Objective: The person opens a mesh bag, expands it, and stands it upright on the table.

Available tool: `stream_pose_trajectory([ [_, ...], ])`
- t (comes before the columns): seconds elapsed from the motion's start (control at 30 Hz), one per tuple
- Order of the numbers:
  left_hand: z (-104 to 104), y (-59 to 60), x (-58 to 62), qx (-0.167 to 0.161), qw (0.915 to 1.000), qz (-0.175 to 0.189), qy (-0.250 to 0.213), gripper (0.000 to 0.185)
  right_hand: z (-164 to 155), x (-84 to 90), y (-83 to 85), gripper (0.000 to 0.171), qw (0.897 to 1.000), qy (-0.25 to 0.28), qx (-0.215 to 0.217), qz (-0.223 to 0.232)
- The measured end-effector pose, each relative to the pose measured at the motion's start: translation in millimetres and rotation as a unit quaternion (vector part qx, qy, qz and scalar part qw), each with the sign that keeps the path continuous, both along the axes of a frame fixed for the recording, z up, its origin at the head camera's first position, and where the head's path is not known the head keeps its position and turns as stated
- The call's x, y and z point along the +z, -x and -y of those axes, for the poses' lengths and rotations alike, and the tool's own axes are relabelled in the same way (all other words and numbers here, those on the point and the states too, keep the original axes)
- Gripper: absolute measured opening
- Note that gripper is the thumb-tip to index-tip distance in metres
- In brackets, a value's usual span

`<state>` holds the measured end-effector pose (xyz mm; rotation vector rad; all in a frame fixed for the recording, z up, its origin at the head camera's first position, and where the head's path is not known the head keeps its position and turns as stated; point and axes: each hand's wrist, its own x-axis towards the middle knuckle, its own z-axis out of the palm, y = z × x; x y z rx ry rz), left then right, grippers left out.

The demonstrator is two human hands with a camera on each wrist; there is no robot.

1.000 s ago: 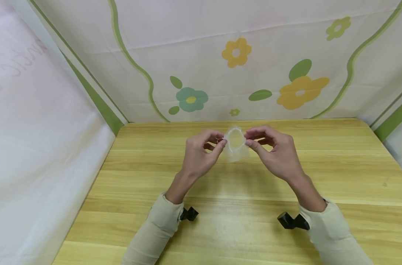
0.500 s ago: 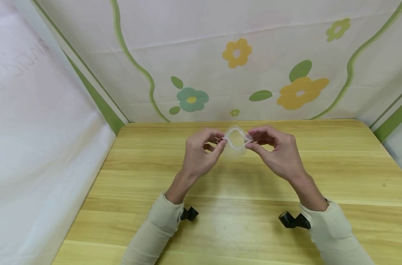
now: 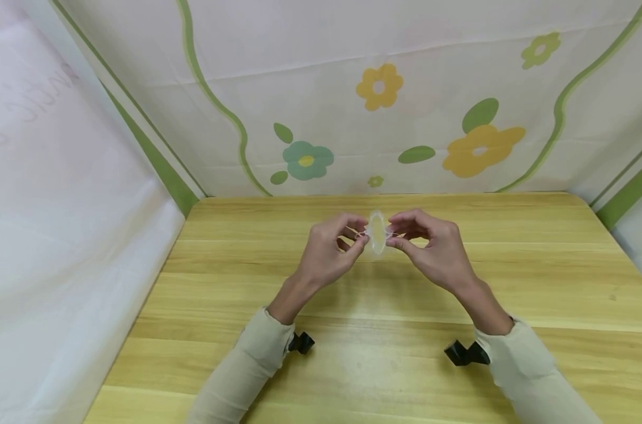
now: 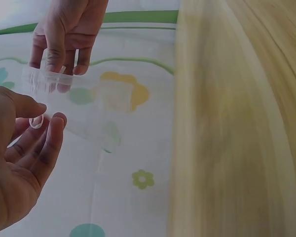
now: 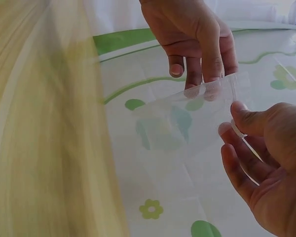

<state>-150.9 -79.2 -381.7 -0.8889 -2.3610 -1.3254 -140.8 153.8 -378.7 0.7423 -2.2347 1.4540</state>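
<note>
A small translucent drawstring pouch (image 3: pixel 376 248) is held up over the table between both hands, its mouth a narrow upright oval in the head view. Thin white cord loops come out at its two sides. My left hand (image 3: pixel 328 250) pinches one cord between thumb and fingers. On the opposite side, my right hand (image 3: pixel 436 250) pinches the other cord. Both wrist views show the sheer body of the pouch (image 4: pixel 91 111) hanging away from the gathered rim, with the backdrop showing through. A cord loop (image 5: pixel 240 132) sits at the right thumb.
The wooden table (image 3: pixel 368 365) spreads beneath both forearms. Behind it hangs a white backdrop cloth (image 3: pixel 299 76) printed with flowers and leaves, and another white cloth (image 3: pixel 61 235) runs along the left. A black wrist mount (image 3: pixel 302 343) juts from the left sleeve, another (image 3: pixel 463 353) from the right.
The hands have come closer together and slightly toward me. The pouch's mouth has gone from a wide round ring to a narrow oval, and cord now shows at both hands.
</note>
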Motion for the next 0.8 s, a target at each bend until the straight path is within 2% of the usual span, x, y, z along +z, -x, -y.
stream_pose_trajectory([
  [0.2, 3, 6.2, -8.2, 0.012, 0.9988, 0.032, 0.037, 0.026, -1, -11.1, 6.2, 0.036, 1.000, -0.009, -0.009, 0.018],
  [0.43, 6, 10.8, -19.8, 0.018, 0.9933, 0.077, 0.084, 0.030, -3, -27.5, 12.9, 0.033, 0.998, -0.038, -0.015, 0.039],
  [0.8, 8, 15.1, -24.8, 0.043, 0.9840, 0.101, 0.141, 0.033, -6, -39.6, 19.7, 0.033, 0.992, -0.083, -0.029, 0.087],
])
